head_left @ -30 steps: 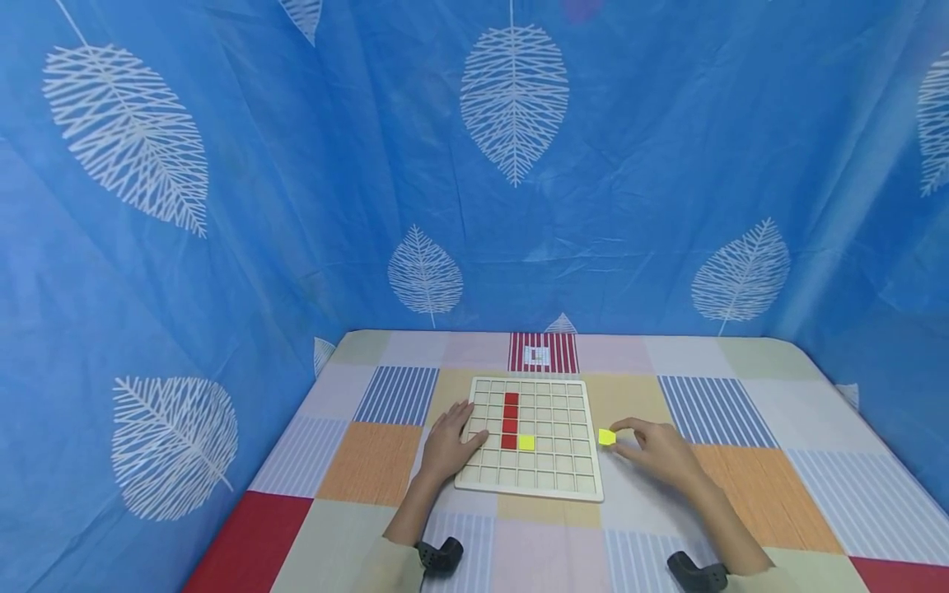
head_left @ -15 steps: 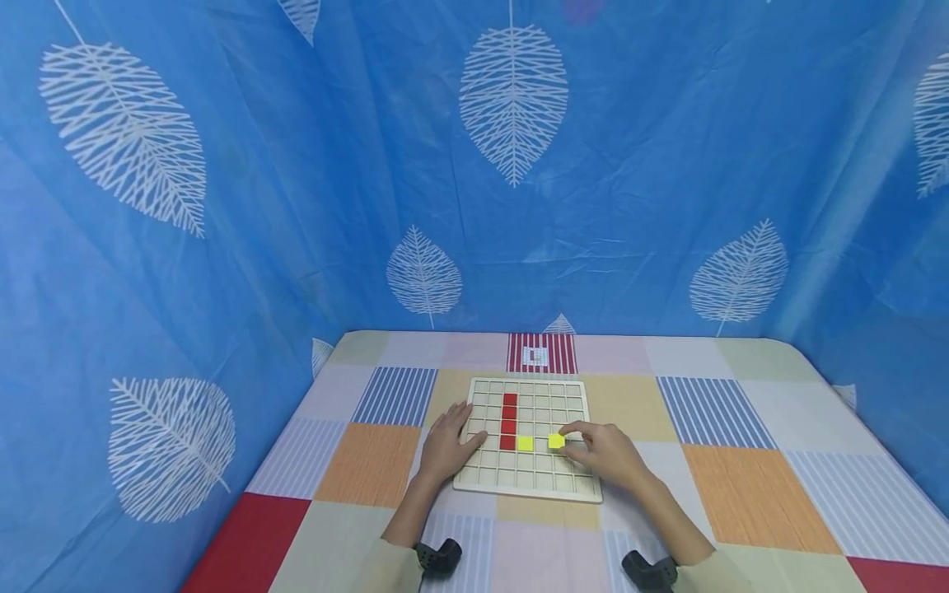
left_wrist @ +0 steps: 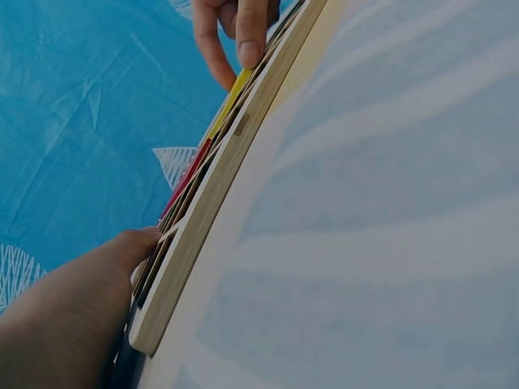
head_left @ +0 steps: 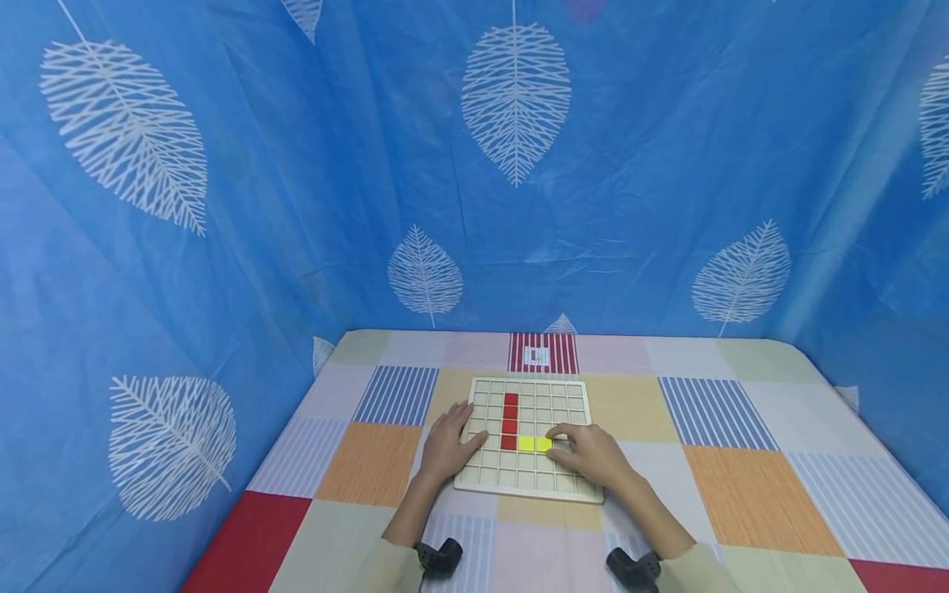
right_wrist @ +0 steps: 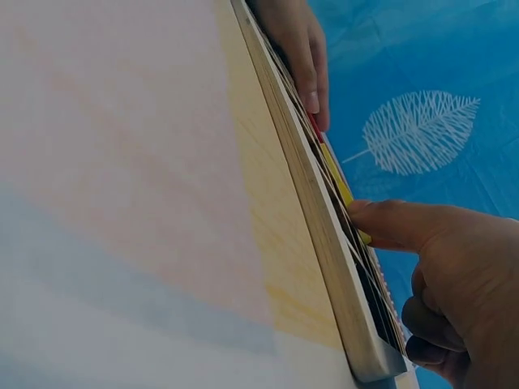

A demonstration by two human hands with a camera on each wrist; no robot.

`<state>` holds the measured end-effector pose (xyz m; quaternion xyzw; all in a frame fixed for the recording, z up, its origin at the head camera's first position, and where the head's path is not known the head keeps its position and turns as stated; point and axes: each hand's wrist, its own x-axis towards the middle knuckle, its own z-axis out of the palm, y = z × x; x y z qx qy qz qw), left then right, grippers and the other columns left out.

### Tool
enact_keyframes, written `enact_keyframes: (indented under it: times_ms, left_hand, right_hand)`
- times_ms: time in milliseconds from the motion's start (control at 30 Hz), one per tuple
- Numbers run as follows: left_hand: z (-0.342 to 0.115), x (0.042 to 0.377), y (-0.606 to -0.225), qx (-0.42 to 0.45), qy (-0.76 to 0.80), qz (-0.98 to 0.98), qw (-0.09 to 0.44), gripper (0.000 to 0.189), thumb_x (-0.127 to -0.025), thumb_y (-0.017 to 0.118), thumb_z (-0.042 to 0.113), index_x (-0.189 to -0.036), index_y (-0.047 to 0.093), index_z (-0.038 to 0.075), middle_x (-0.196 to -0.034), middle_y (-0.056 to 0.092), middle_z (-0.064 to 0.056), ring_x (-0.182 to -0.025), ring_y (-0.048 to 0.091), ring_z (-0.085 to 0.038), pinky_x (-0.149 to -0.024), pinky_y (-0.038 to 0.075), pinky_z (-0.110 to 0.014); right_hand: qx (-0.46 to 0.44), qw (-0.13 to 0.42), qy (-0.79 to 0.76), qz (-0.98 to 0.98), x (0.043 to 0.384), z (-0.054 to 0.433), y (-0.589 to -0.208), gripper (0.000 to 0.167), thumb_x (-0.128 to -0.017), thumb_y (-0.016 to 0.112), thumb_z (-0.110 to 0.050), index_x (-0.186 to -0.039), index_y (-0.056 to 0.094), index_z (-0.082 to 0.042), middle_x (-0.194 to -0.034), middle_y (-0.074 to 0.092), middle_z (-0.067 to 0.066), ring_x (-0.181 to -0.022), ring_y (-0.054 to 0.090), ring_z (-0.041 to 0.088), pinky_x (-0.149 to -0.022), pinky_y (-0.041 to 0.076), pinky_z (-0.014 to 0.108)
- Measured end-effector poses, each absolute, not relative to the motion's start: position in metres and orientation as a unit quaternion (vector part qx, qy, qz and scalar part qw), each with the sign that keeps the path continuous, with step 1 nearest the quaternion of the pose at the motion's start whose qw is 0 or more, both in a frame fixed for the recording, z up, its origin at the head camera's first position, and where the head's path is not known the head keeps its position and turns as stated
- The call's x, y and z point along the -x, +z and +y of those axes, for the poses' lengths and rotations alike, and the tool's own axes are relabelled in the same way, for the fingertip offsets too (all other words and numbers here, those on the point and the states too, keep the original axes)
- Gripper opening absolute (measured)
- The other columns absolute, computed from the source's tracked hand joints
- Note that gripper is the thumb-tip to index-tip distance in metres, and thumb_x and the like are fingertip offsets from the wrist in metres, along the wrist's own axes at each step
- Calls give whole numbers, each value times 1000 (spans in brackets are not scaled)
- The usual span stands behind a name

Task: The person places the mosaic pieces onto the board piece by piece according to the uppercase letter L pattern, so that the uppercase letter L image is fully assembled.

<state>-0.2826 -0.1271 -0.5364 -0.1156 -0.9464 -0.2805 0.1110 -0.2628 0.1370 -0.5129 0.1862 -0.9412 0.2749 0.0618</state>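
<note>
A pale wooden grid board (head_left: 519,478) lies on the table. Inside it, a column of red square tiles (head_left: 510,420) runs down to a yellow square tile (head_left: 525,445) beside its lower end. My right hand (head_left: 589,455) pinches a second yellow square tile (head_left: 544,445) by its right side, between thumb and forefinger; this tile sits flush against the first one. In the right wrist view the thumb (right_wrist: 389,220) is right at the yellow strip. My left hand (head_left: 445,445) rests on the board's left edge, fingers extended along it and thumb over the grid.
Behind the board lies a small white card (head_left: 536,356) with an L-shaped pattern, on a red-striped patch. A patchwork cloth (head_left: 549,543) covers the table. Blue leaf-print curtains (head_left: 593,206) hang close behind and at both sides.
My right hand has carried the second yellow tile leftward from beside the board, over the grid and down next to the first yellow one. The left hand has stayed in place.
</note>
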Motion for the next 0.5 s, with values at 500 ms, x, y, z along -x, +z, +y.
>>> enact_keyframes:
  times_ms: [500]
  left_hand:
    - [-129, 282, -535, 114, -283, -946, 109, 63, -86, 60, 44, -133, 48, 3, -138, 44, -12, -132, 34, -28, -110, 24, -41]
  right_hand:
    - [-181, 60, 288, -939, 261, 148, -507, 28, -79, 72, -36, -102, 69, -20, -45, 27, -13, -43, 20, 3, -39, 19, 20]
